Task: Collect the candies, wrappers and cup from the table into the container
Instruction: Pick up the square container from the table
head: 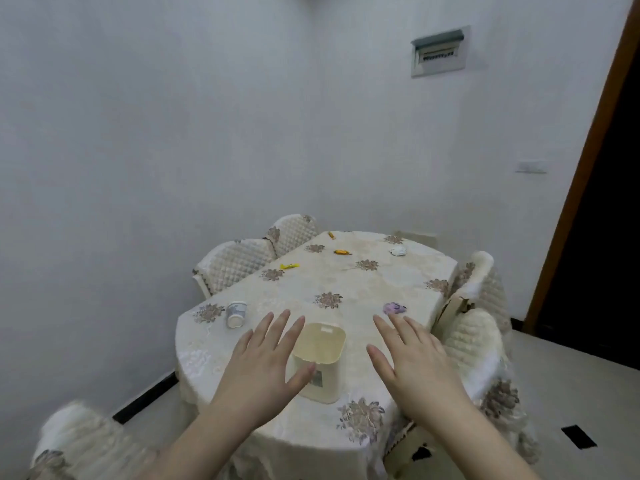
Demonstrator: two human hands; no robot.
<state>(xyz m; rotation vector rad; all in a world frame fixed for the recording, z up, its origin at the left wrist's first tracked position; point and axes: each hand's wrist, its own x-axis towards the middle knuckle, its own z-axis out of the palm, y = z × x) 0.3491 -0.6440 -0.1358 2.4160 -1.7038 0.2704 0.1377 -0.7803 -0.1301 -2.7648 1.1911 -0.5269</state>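
Hovering with fingers spread wide and holding nothing, the left hand (263, 362) and right hand (412, 362) flank the empty container (320, 358) at the table's near end, apparently ready to gather the tipped cup (236, 313) at left and the candies (342, 252) scattered far.

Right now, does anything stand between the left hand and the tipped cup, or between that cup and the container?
Nothing visible. The cup lies on its side on bare tablecloth, just left of the open left hand. The container stands open-topped beside that hand, with only cloth between cup and container.
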